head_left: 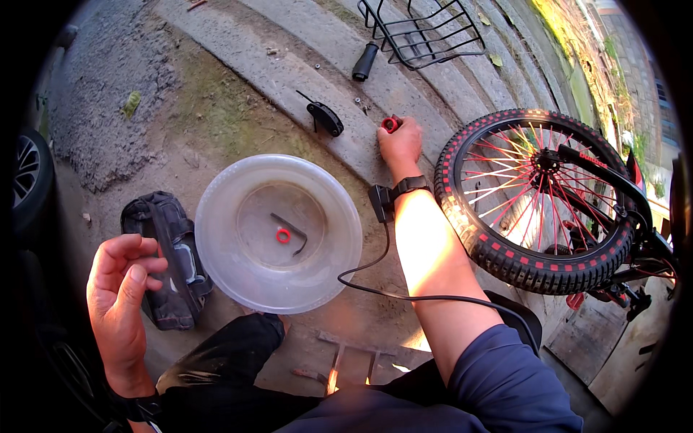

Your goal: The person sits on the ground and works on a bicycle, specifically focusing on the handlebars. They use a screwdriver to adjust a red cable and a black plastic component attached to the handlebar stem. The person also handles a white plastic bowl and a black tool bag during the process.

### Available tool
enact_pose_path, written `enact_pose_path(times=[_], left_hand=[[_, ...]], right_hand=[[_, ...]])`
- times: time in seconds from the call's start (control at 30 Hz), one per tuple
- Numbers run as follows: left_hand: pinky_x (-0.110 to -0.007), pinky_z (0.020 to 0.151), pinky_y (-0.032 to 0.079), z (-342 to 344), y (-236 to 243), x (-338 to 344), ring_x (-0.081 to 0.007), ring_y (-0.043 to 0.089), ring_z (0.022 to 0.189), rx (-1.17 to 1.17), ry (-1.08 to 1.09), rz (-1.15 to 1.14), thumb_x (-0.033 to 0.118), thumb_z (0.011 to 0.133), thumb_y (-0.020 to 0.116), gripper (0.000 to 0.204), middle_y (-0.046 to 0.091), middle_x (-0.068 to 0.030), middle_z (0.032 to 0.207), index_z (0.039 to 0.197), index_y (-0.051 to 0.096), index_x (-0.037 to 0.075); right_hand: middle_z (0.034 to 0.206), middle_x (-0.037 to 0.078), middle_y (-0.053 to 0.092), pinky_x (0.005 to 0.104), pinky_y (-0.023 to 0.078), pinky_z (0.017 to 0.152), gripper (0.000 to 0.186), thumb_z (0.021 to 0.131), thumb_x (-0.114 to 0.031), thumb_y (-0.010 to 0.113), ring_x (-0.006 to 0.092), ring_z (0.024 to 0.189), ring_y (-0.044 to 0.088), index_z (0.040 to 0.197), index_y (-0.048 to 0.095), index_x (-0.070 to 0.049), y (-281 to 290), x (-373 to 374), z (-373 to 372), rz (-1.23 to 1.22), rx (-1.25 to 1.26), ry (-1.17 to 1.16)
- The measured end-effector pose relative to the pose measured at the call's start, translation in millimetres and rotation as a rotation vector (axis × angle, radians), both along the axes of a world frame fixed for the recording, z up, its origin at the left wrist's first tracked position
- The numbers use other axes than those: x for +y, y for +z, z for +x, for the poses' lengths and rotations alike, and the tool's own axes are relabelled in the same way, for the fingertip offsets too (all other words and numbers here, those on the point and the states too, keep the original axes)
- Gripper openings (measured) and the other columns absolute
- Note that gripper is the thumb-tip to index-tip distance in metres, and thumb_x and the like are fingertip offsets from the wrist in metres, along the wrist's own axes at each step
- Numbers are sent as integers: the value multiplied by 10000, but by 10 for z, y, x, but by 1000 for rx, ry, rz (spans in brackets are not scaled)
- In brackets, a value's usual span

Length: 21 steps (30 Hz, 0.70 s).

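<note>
My right hand point(401, 148) reaches out over the concrete strips, its fingers closed around a small red ring-shaped part point(390, 125) with a dark hole. The fingers hide most of that part. My left hand point(124, 310) is raised at the left beside a dark bag point(164, 289); its fingers are loosely bent, thumb apart, holding nothing. Between my hands stands a translucent plastic basin point(216, 238). Inside it lie an L-shaped hex key point(298, 232) and a red ring point(283, 236). Beyond the basin, a black folding multi-tool point(325, 118) rests on the concrete with a bit folded out.
A bicycle wheel point(462, 224) with a knobbly black-and-red tyre and red spokes is at the right, attached to a black frame. Farther off lie a black handlebar grip point(365, 62), a black wire basket point(426, 43) and small loose hardware. A car wheel point(30, 169) is at the far left.
</note>
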<state>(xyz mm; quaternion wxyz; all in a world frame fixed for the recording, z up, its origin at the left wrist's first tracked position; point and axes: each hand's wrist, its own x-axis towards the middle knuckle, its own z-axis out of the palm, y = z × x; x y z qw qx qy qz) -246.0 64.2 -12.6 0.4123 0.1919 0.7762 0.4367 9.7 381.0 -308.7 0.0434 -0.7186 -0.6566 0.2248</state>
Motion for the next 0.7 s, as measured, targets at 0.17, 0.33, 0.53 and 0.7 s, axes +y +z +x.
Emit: enact_pose_path(times=[0.17, 0.33, 0.53, 0.7], left_hand=[[-238, 757, 485, 41, 14, 15, -139, 641, 924, 15, 47, 11, 106, 927, 589, 268, 635, -111, 1107, 1170, 565, -4], [-238, 755, 485, 41, 15, -6, -138, 640, 922, 14, 49, 3, 101, 926, 586, 266, 636, -106, 1105, 1170, 565, -3], [-239, 758, 484, 56, 25, 28, -138, 638, 920, 14, 35, 14, 97, 923, 586, 273, 634, -109, 1109, 1175, 560, -5], [-224, 764, 480, 45, 24, 16, -117, 632, 926, -1, -20, 28, 115, 961, 555, 266, 621, -87, 1141, 1208, 547, 17]], right_hand=[[1008, 175, 660, 435, 514, 829, 423, 724, -234, 781, 332, 962, 648, 1061, 591, -65, -12, -38, 36, 23, 139, -7], [883, 154, 677, 378, 536, 732, 400, 723, -209, 793, 286, 819, 679, 1023, 576, -55, 294, -185, 44, 20, 412, 3], [874, 122, 670, 344, 529, 728, 369, 726, -163, 793, 202, 784, 657, 1000, 576, -47, 878, -1029, -206, -166, 687, 454], [904, 145, 620, 448, 503, 735, 213, 759, -93, 679, 347, 887, 617, 934, 561, -66, 805, -1827, -412, -370, 544, 945]])
